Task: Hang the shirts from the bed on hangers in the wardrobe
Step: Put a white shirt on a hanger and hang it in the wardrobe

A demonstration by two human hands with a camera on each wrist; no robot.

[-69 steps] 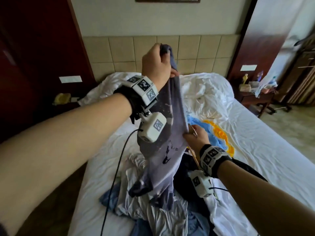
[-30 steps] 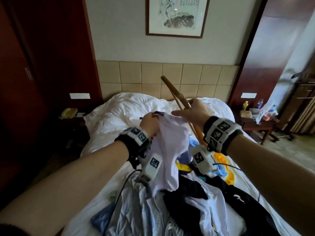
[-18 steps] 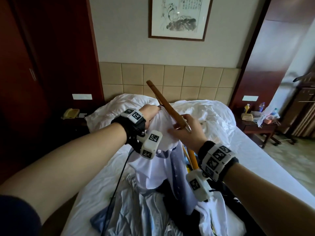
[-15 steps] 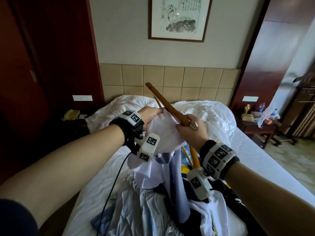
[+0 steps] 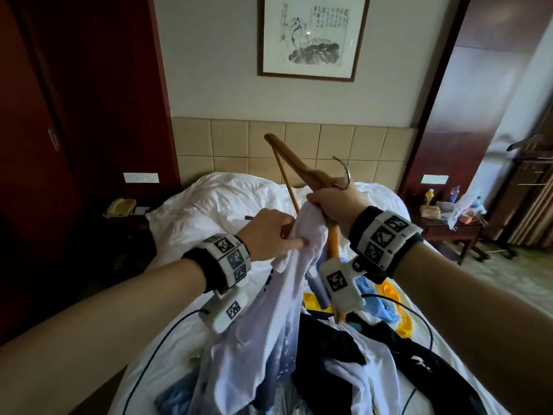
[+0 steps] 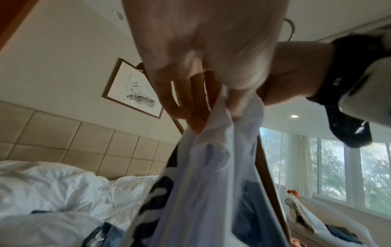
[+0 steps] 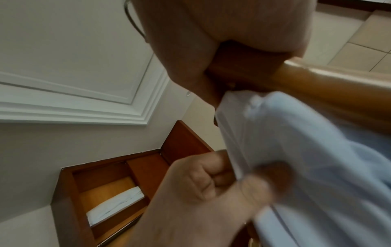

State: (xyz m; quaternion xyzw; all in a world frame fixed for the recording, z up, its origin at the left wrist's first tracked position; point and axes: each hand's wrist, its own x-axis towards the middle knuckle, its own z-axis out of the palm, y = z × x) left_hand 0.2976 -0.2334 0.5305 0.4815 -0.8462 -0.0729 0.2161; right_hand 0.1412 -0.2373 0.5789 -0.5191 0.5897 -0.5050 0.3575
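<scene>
Pale lilac-white cotton shirt hangs bunched over the bed's clothes pile, its top at the neck of a brown wooden hanger w/ metal hook. Left hand pinches the fabric, fingers curled; right hand is wrapped round hanger and shirt top. Step looks like threading the hanger in; next needs the free arm fed into the other shoulder.

Setting: hotel-type bedroom. Evidence: bed with rumpled white duvet against a padded tile headboard; framed ink painting above it; dark red wood panels either side; nightstand with telephone on one side, side table with bottles on the other; large window.
</scene>
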